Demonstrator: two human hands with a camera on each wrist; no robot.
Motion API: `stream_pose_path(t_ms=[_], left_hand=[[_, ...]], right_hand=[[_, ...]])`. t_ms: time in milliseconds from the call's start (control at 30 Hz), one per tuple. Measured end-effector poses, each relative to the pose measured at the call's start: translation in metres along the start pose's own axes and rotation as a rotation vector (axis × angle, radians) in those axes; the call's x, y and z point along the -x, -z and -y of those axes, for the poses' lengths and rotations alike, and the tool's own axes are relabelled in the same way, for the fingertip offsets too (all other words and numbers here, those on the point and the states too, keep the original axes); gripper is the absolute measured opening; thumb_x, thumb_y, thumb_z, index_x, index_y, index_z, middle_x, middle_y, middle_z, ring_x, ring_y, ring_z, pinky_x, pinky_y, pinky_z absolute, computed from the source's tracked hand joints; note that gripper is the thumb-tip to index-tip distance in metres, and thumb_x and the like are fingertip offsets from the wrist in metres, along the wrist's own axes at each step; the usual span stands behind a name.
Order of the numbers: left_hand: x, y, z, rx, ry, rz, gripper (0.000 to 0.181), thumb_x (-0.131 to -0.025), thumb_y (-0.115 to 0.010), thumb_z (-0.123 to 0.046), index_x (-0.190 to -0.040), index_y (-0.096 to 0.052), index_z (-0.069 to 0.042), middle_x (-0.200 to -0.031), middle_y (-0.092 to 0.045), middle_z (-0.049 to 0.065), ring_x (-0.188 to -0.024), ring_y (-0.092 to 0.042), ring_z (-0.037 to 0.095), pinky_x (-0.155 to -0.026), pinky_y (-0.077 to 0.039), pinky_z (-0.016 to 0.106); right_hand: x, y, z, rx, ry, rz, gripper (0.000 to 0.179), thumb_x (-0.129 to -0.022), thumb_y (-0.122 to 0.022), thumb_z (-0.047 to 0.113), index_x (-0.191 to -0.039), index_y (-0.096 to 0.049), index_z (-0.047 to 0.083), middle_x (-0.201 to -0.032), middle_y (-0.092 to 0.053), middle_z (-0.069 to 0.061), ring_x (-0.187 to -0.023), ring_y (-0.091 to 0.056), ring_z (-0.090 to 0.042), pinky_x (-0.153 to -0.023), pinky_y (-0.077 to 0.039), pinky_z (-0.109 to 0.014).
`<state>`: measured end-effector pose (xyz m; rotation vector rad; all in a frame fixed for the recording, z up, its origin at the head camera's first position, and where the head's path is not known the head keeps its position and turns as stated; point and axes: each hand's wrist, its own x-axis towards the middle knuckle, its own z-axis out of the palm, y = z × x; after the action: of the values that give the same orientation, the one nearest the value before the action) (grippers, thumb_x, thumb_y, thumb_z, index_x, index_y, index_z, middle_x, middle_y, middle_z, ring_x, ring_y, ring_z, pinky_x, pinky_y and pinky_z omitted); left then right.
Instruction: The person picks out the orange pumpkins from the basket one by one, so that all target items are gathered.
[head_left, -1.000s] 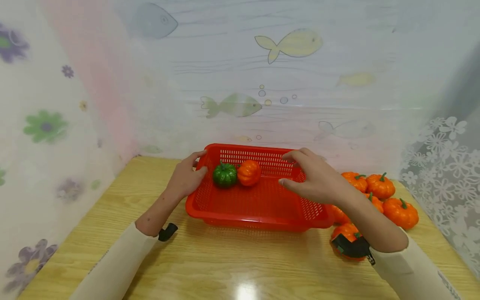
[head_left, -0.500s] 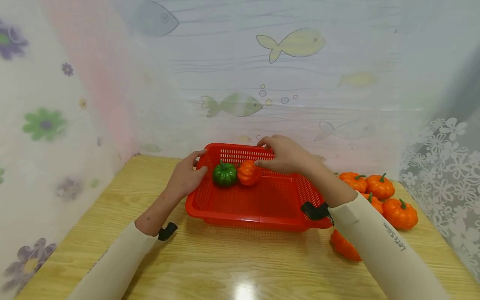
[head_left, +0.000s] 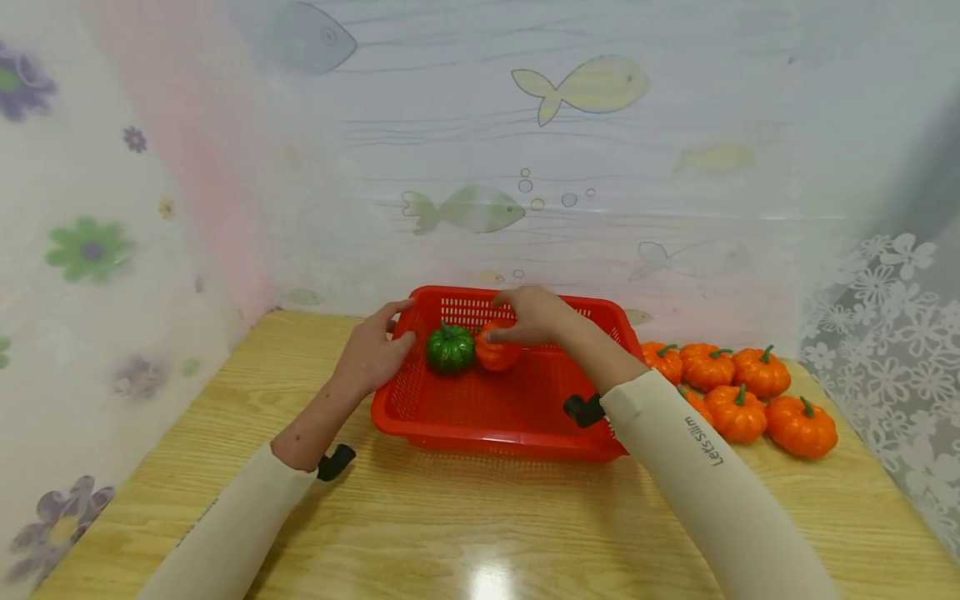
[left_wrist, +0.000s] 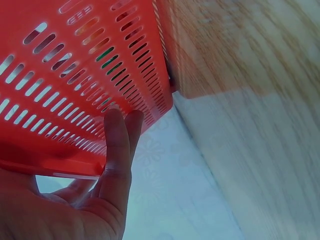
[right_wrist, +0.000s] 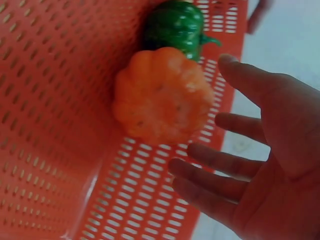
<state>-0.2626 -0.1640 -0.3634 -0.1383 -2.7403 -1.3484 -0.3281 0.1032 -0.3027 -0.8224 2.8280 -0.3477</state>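
A red plastic basket with slotted walls stands on the table. Inside, toward its left, a green pumpkin sits beside an orange pumpkin. My left hand grips the basket's left rim; in the left wrist view its fingers lie along the outside of the wall. Over the orange pumpkin is my right hand, covering part of it in the head view. The right wrist view has that hand's spread fingers beside the orange pumpkin, which shows its underside, with nothing held.
Several orange pumpkins lie in a group on the table to the basket's right. The wooden table meets a patterned curtain behind the basket. Another sheet with flowers hangs at the left.
My right hand has moved left across the basket to the orange pumpkin inside it, uncovering pumpkins on the right. My left hand and the basket have stayed put.
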Motion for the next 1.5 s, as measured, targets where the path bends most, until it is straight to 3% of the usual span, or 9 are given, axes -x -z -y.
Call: stream_pose_path(t_ms=[300,533,733,1100,1500], left_hand=[[0.001,-0.001,0.0,0.012,0.01,-0.001,0.059,-0.105,-0.052,-0.023,-0.163,-0.043,-0.018,-0.126,-0.065,0.021,-0.088,-0.073,0.031,-0.074,-0.066,0.042],[0.001,0.0,0.0,0.015,0.009,-0.003,0.06,-0.104,-0.051,-0.024,-0.163,-0.043,-0.019,-0.126,-0.065,0.02,-0.089,-0.073,0.031,-0.075,-0.066,0.042],[0.001,0.0,0.0,0.015,0.003,-0.005,0.059,-0.105,-0.051,-0.024,-0.163,-0.042,-0.019,-0.127,-0.065,0.02,-0.09,-0.073,0.031,-0.076,-0.066,0.043],[0.001,-0.001,0.0,0.012,0.0,0.0,0.059,-0.105,-0.051,-0.023,-0.163,-0.043,-0.019,-0.131,-0.065,0.02,-0.093,-0.073,0.032,-0.078,-0.066,0.044],[0.001,0.0,-0.001,0.005,0.008,0.0,0.059,-0.104,-0.051,-0.024,-0.163,-0.043,-0.02,-0.129,-0.065,0.02,-0.092,-0.074,0.031,-0.077,-0.066,0.043]], right_hand=[[-0.005,-0.015,0.0,-0.001,-0.012,0.038,0.062,-0.096,-0.077,0.041,-0.149,-0.061,0.012,-0.141,-0.064,-0.015,-0.13,-0.058,-0.033,-0.116,-0.045,-0.05],[-0.005,-0.018,-0.001,-0.039,-0.044,0.032,0.056,-0.089,-0.085,0.036,-0.133,-0.059,0.012,-0.118,-0.065,-0.014,-0.108,-0.06,-0.029,-0.098,-0.054,-0.045],[-0.002,-0.017,0.0,-0.069,-0.052,0.044,0.056,-0.088,-0.085,0.033,-0.131,-0.055,0.012,-0.112,-0.063,-0.012,-0.1,-0.058,-0.026,-0.089,-0.054,-0.039],[0.015,-0.004,0.003,-0.113,-0.007,0.014,0.057,-0.088,-0.084,0.031,-0.133,-0.054,0.012,-0.119,-0.064,-0.012,-0.106,-0.059,-0.029,-0.094,-0.053,-0.043],[0.046,0.022,0.013,-0.166,0.069,-0.073,0.058,-0.086,-0.084,0.035,-0.131,-0.051,0.016,-0.107,-0.066,-0.009,-0.095,-0.062,-0.027,-0.082,-0.054,-0.04]])
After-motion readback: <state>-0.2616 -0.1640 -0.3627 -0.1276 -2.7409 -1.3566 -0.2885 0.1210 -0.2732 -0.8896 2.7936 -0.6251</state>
